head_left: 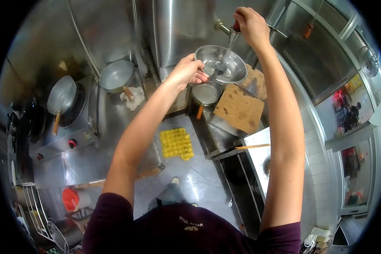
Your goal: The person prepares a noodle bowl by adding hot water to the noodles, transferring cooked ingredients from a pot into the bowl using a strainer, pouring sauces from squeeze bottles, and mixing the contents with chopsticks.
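My left hand [189, 71] grips the near-left rim of a shiny steel bowl [240, 76], thumb on the inside. In the bowl lies a metal spoon [219, 66], its handle coming toward my left fingers. Above the bowl's far right side, my right hand [252, 26] is closed around the red handle of a tap [236, 28] on the wall pipe. A clear stream of water [231, 42] runs from the tap down into the bowl, where the surface glints.
Below the bowl are a small pan [206, 94] with a wooden handle and brown boards [240, 108]. Chopsticks [252, 147] lie on the right counter. Two pans [117, 76] stand left, by the stove [63, 142]. A yellow egg tray [176, 144] is on the floor.
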A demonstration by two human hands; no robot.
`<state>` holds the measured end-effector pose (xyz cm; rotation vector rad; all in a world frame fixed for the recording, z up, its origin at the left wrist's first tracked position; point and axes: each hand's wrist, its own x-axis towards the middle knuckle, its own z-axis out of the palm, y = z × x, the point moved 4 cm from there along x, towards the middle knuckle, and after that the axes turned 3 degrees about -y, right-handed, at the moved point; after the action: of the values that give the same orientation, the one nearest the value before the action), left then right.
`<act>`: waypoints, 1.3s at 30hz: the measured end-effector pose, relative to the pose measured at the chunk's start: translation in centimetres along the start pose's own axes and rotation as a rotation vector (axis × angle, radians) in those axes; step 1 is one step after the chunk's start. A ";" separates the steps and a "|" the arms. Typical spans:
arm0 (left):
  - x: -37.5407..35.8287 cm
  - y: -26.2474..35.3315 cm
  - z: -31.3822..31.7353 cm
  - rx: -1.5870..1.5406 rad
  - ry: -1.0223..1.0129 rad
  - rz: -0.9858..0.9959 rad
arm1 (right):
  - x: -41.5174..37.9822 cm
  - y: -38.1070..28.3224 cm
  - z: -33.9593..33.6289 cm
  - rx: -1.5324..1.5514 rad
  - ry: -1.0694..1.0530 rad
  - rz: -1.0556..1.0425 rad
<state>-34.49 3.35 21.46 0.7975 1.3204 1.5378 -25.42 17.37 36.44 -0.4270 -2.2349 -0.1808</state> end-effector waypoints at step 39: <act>-16.7 -8.3 -2.5 -0.215 0.393 0.045 | -23.2 -11.8 0.3 1.132 -0.305 0.311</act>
<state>-28.82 -13.16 14.38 0.4031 1.3869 1.9028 -16.10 0.79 18.69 -0.1540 -2.1195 1.3158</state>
